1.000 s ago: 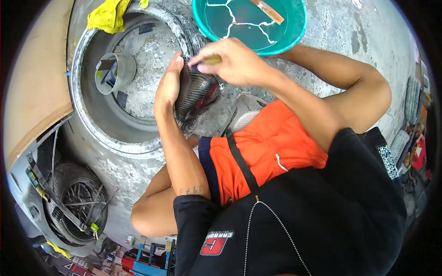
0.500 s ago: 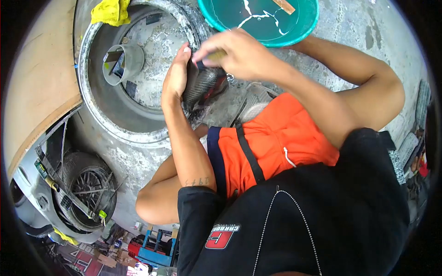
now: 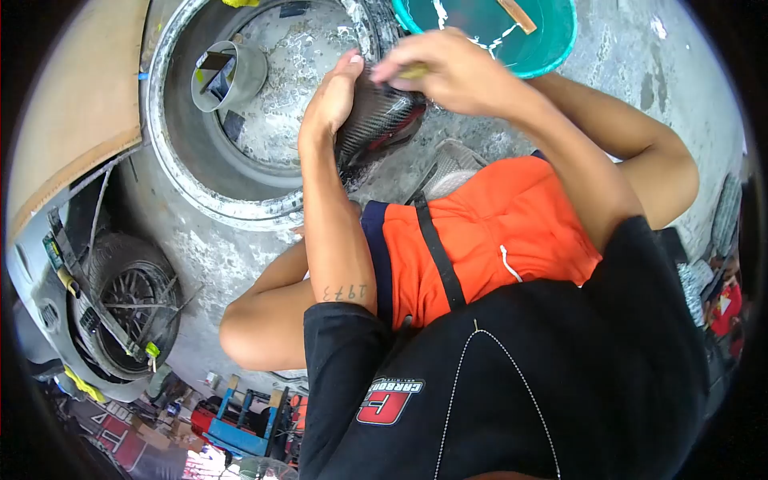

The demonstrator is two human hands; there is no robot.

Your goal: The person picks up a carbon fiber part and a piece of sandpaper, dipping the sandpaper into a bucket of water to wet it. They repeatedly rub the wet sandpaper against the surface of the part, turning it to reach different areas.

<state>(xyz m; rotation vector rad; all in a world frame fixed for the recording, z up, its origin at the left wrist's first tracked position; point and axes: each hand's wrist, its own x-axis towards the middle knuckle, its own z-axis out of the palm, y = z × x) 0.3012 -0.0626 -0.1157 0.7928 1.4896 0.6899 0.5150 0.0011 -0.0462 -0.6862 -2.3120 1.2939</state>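
Note:
A glossy black carbon-fibre part (image 3: 378, 118) with a woven pattern and a reddish lower side leans at the rim of a large tyre-like ring (image 3: 172, 172). My left hand (image 3: 334, 94) grips its left edge, thumb up near the top. My right hand (image 3: 456, 74) is over the part's upper end, closed around a small yellowish-olive pad (image 3: 414, 71). Its fingertips are blurred against the dark surface. The far end of the part is hidden behind my right hand.
A teal basin (image 3: 566, 44) of water with a wooden stick (image 3: 516, 14) is beyond my right hand. Inside the ring stands a grey cup (image 3: 240, 76) holding flat pieces. A spoked wheel (image 3: 128, 296) is at lower left, beside a wooden panel (image 3: 80, 104).
The view has shifted, so the ring, basin and part sit higher and further right. My right hand still moves in a blur over the part; my left hand keeps its grip.

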